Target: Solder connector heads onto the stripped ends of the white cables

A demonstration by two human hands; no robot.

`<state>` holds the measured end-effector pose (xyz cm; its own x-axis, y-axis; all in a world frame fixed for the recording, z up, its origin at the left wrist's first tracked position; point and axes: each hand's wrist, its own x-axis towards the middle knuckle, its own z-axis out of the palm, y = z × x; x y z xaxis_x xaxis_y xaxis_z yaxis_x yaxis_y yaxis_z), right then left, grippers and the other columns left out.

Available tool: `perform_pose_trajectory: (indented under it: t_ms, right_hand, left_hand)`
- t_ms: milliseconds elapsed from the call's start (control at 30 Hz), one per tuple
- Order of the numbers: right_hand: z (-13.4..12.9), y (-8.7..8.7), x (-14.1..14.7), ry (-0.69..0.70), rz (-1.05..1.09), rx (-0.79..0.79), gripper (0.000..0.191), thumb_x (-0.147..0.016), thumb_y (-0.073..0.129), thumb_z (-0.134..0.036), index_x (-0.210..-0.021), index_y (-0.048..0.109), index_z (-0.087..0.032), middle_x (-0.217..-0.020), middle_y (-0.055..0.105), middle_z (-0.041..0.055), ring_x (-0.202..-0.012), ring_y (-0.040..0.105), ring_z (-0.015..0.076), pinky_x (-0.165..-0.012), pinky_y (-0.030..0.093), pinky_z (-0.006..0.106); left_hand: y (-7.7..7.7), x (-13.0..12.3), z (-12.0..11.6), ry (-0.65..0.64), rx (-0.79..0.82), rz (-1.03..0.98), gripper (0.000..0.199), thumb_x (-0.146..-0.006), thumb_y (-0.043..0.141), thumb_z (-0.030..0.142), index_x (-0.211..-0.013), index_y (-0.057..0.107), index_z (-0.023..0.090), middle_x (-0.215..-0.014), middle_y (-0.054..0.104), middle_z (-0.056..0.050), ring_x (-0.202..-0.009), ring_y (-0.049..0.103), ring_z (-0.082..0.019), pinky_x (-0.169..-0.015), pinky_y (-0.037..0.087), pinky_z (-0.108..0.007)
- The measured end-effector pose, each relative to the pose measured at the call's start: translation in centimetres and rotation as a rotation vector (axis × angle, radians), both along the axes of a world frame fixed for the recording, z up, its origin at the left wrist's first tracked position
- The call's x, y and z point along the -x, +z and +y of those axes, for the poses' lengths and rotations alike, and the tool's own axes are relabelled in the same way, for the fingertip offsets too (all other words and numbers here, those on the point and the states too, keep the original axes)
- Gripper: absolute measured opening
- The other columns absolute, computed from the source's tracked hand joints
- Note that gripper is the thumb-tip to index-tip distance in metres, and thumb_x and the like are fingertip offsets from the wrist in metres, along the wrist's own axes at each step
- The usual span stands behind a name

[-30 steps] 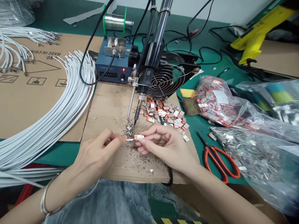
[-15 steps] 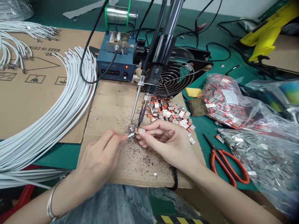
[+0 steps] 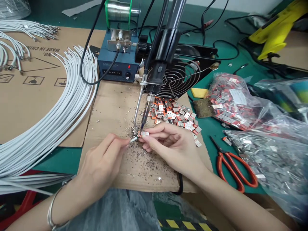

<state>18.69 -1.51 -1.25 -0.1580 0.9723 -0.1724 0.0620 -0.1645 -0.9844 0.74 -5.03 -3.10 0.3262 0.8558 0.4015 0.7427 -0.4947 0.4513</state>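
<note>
My left hand pinches a white cable near its stripped end. Between the thumb and fingertips of my right hand is a USB connector with an orange insert. The cable's wire ends meet the back of the connector, directly under the tip of a mounted soldering iron. A thin metal solder feed tube comes down beside the iron. Whether the tip touches the joint is too small to tell. Behind my right hand lies a pile of loose USB connectors.
A blue solder feeder carries a solder spool. A black fan stands behind the iron. White cables lie left on cardboard. Orange-handled scissors, a bag of connectors and a bag of metal parts lie right.
The view has shifted slightly. Both hands keep their holds on the cable and the connector, which stay beneath the iron's tip.
</note>
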Motion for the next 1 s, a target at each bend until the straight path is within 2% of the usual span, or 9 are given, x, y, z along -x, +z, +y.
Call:
perform_pose_trajectory:
  t_ms: [500, 633, 800, 833, 900, 1000]
  right_hand:
    - [0.1, 0.1, 0.0, 0.002, -0.015, -0.032, 0.008, -0.071, 0.07, -0.022, -0.074, 0.064, -0.018, -0.065, 0.072, 0.0032, -0.051, 0.065, 0.0108, -0.046, 0.052, 0.018]
    - [0.0, 0.6, -0.2, 0.006, -0.007, 0.003, 0.009, -0.069, 0.071, -0.022, -0.071, 0.063, -0.018, -0.062, 0.07, 0.0017, -0.05, 0.063, 0.0094, -0.046, 0.05, 0.016]
    - [-2.1, 1.6, -0.7, 0.05, -0.042, 0.213, 0.017, -0.06, 0.076, -0.018, -0.06, 0.059, -0.018, -0.053, 0.064, -0.0008, -0.042, 0.057, 0.0085, -0.04, 0.048, 0.016]
    - [-2.6, 1.6, -0.8, 0.078, -0.013, 0.261, 0.019, -0.059, 0.077, -0.018, -0.057, 0.058, -0.018, -0.047, 0.061, -0.0022, -0.038, 0.054, 0.0076, -0.038, 0.047, 0.015]
    - [-3.5, 1.1, -0.7, 0.072, 0.006, 0.346, 0.018, -0.06, 0.077, -0.018, -0.062, 0.059, -0.018, -0.049, 0.062, -0.0024, -0.041, 0.056, 0.0072, -0.041, 0.048, 0.014]
    - [-4.1, 0.3, -0.6, 0.017, 0.057, 0.373, 0.02, -0.061, 0.077, -0.021, -0.067, 0.059, -0.017, -0.053, 0.063, -0.0019, -0.045, 0.059, 0.0072, -0.044, 0.051, 0.014]
  left_hand:
    - [0.0, 0.0, 0.0, 0.004, 0.017, -0.007, 0.01, -0.09, 0.049, 0.014, -0.096, 0.056, 0.015, -0.078, 0.06, -0.001, -0.068, 0.061, -0.011, -0.059, 0.047, -0.02]
    - [0.0, -0.1, 0.0, 0.005, 0.042, -0.007, 0.011, -0.09, 0.048, 0.015, -0.096, 0.058, 0.015, -0.078, 0.061, -0.001, -0.069, 0.062, -0.012, -0.06, 0.048, -0.021]
    - [0.0, 0.2, -1.8, -0.087, 0.132, -0.027, 0.017, -0.088, 0.049, 0.011, -0.099, 0.06, 0.018, -0.079, 0.062, -0.002, -0.067, 0.062, -0.011, -0.061, 0.05, -0.02]
    - [0.0, 0.2, -2.3, -0.095, 0.133, -0.017, 0.018, -0.088, 0.048, 0.011, -0.099, 0.06, 0.018, -0.079, 0.063, -0.002, -0.068, 0.063, -0.011, -0.061, 0.051, -0.02]
    - [0.0, 0.3, -3.0, -0.096, 0.124, -0.027, 0.019, -0.087, 0.05, 0.009, -0.1, 0.061, 0.017, -0.08, 0.064, -0.002, -0.067, 0.063, -0.011, -0.062, 0.052, -0.02]
    - [0.0, 0.2, -3.1, -0.096, 0.115, -0.113, 0.018, -0.084, 0.055, 0.007, -0.098, 0.061, 0.016, -0.078, 0.065, -0.002, -0.067, 0.063, -0.011, -0.062, 0.052, -0.019]
